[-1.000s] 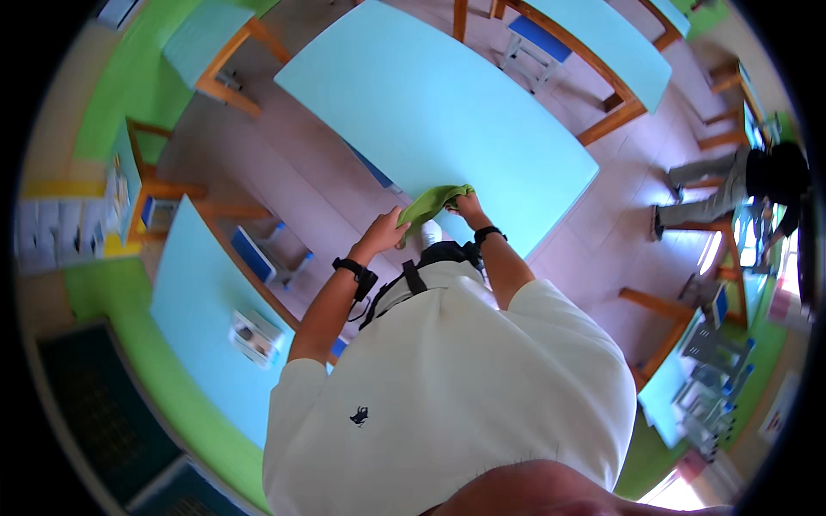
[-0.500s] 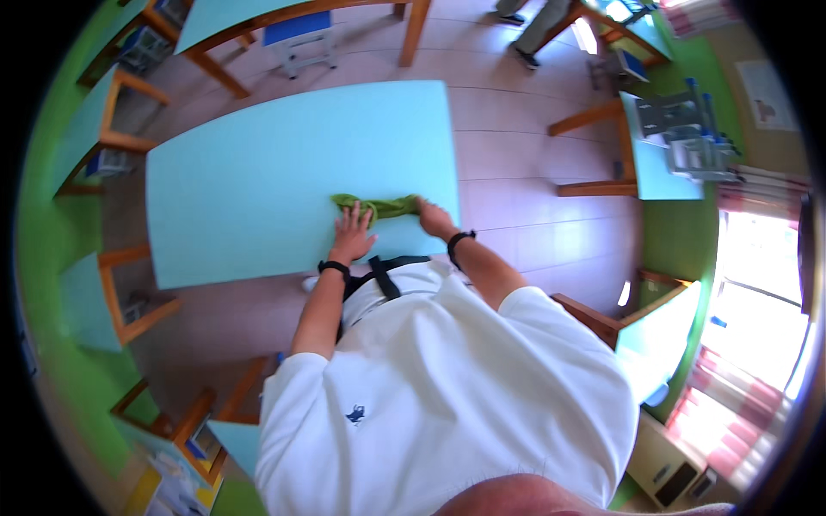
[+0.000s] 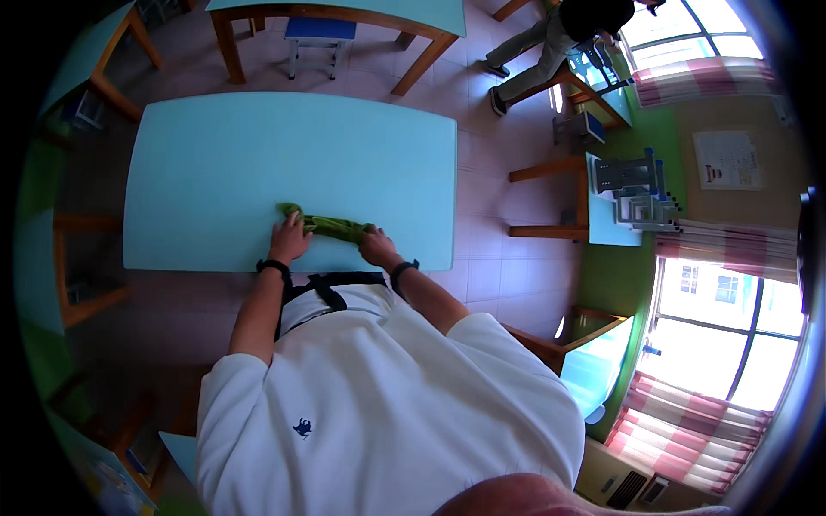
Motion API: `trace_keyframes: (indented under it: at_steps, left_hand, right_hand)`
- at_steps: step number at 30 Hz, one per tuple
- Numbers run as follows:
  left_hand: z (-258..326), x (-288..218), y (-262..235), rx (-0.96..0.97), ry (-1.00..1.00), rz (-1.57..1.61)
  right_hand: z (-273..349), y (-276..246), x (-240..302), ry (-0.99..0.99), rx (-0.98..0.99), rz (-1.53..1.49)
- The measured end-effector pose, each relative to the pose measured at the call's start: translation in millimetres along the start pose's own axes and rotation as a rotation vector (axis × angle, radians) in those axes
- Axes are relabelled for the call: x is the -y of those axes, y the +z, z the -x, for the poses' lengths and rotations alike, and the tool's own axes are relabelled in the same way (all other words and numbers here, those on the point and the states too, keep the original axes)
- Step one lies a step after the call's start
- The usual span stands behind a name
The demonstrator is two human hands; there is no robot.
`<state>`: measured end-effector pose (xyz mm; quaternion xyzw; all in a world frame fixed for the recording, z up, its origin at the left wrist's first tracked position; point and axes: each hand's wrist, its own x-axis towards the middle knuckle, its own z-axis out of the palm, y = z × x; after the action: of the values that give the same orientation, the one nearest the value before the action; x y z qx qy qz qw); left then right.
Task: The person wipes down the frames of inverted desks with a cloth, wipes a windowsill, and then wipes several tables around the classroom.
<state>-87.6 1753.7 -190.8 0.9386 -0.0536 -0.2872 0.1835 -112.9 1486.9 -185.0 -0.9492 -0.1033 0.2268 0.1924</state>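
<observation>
A green cloth [image 3: 337, 228], twisted into a long bunched strip, lies along the near part of a pale blue table [image 3: 284, 155]. My left hand [image 3: 291, 240] is closed round the cloth near its left end, and a loose tip sticks out beyond the fingers. At the other end, my right hand [image 3: 377, 247] grips the cloth in a fist. Between both hands the strip runs nearly straight, sagging slightly toward the right. Each wrist wears a dark band.
Another table [image 3: 344, 10] with a blue-topped stool [image 3: 319, 33] stands beyond mine. On the right, stacked grey stools [image 3: 632, 185] rest on a side table [image 3: 609, 215]. A person [image 3: 551, 52] stands at the far right by a window. More wood-framed tables line the left wall.
My left hand has gone from fingers spread on the cloth to gripping it. The view has turned, bringing more of the other person and the windows in.
</observation>
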Motion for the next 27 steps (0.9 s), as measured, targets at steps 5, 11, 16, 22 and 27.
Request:
trace_keyframes:
  at_steps: [5, 11, 16, 22, 27]
  left_hand:
    - [82, 128, 0, -0.116, -0.115, -0.019]
    - [103, 207, 14, -0.342, 0.121, -0.011]
    - [110, 195, 26, -0.313, 0.226, -0.068]
    - [108, 183, 26, -0.294, 0.243, -0.152]
    - [113, 189, 3, -0.303, 0.22, -0.038]
  right_hand:
    - [-46, 46, 147, -0.139, 0.278, 0.336]
    - [-72, 59, 185, -0.029, 0.188, 0.343]
    - [-48, 63, 173, 0.131, 0.275, 0.065]
    - [-19, 48, 190, 0.237, 0.573, 0.124]
    - [-21, 63, 176, 0.207, 0.456, 0.02]
